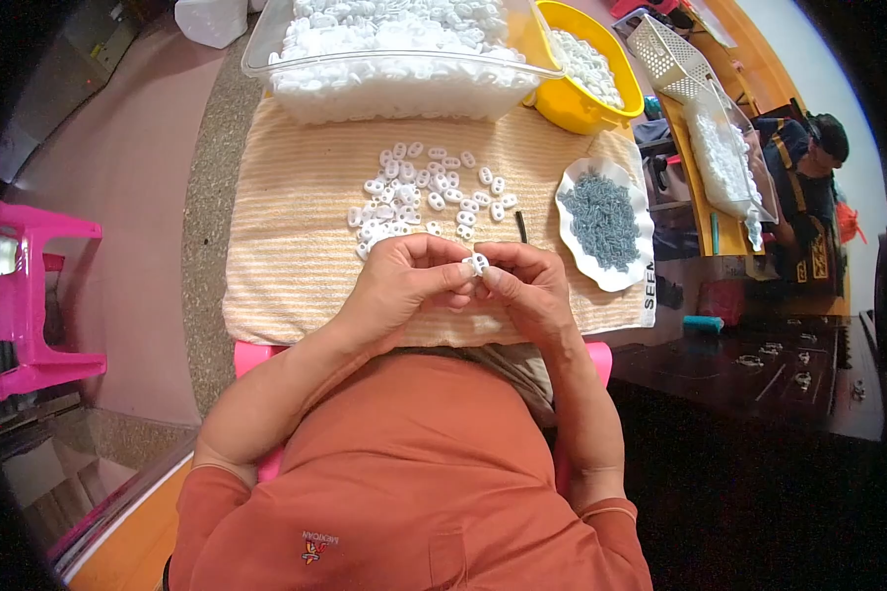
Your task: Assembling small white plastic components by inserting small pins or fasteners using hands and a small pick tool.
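Observation:
Between my two hands, above the near part of a striped towel (296, 197), is a small white oval plastic piece (478, 264) with dark holes. My left hand (416, 276) pinches it from the left between thumb and fingers. From the other side, the thumb and fingers of my right hand (528, 284) close on the same piece. Just beyond my fingers lies a loose spread of similar white two-holed pieces (436, 200). To the right, a white scalloped dish (569, 258) holds a heap of small grey pieces (601, 222), too small to make out. A short black stick (521, 227) lies beside it.
A clear plastic bin (404, 97) full of white pieces stands at the far edge, next to a yellow basin (574, 120) of more. At left is a pink stool (39, 295). Another person (808, 167) sits at the far right, near a clear bin (724, 158).

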Demonstrator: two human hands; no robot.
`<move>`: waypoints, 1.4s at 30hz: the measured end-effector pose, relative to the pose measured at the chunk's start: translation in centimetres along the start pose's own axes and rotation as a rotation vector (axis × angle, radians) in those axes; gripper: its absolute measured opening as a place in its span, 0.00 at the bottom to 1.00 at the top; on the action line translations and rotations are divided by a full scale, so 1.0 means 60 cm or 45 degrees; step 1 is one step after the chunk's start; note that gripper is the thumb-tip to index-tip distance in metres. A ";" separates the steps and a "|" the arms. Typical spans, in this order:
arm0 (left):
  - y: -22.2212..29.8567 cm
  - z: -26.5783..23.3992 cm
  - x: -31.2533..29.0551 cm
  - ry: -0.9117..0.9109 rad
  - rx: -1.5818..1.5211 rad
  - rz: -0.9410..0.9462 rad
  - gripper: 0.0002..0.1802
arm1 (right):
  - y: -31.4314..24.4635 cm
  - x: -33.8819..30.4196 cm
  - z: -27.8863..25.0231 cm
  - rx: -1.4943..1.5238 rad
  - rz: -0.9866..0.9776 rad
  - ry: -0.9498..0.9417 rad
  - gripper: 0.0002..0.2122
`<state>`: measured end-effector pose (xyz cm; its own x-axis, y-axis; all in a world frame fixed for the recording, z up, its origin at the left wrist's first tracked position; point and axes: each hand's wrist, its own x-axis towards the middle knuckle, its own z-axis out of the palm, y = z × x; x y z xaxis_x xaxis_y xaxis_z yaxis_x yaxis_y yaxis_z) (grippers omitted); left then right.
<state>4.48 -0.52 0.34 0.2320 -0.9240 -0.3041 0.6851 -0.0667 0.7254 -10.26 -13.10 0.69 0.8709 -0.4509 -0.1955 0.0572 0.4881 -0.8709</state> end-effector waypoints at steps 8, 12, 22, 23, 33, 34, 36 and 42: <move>-0.008 -0.002 0.003 -0.021 -0.128 -0.055 0.11 | 0.010 0.003 -0.013 -0.010 -0.045 -0.017 0.13; -0.007 0.002 0.002 -0.036 -0.221 -0.077 0.10 | 0.009 0.001 -0.016 -0.069 -0.083 -0.034 0.13; -0.007 0.003 0.002 -0.094 -0.257 -0.069 0.08 | 0.009 0.004 -0.009 -0.041 -0.160 -0.110 0.11; -0.007 0.003 0.002 -0.097 -0.262 -0.065 0.08 | 0.007 0.004 -0.006 -0.067 -0.166 -0.103 0.11; -0.010 0.010 -0.004 -0.128 -0.271 -0.025 0.07 | 0.006 0.001 -0.002 -0.223 -0.277 -0.112 0.12; -0.010 0.011 -0.005 -0.128 -0.270 -0.025 0.07 | 0.006 0.001 -0.001 -0.223 -0.277 -0.111 0.12; -0.010 0.013 -0.006 -0.146 -0.268 -0.005 0.07 | 0.003 0.000 0.003 -0.245 -0.289 -0.098 0.08; -0.018 0.015 -0.007 -0.133 -0.284 0.028 0.06 | 0.007 -0.001 0.002 -0.300 -0.339 -0.095 0.08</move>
<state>3.02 -0.42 0.22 0.1840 -0.9590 -0.2155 0.8189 0.0283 0.5733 -10.25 -12.78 0.39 0.8745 -0.4786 0.0781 0.1803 0.1715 -0.9686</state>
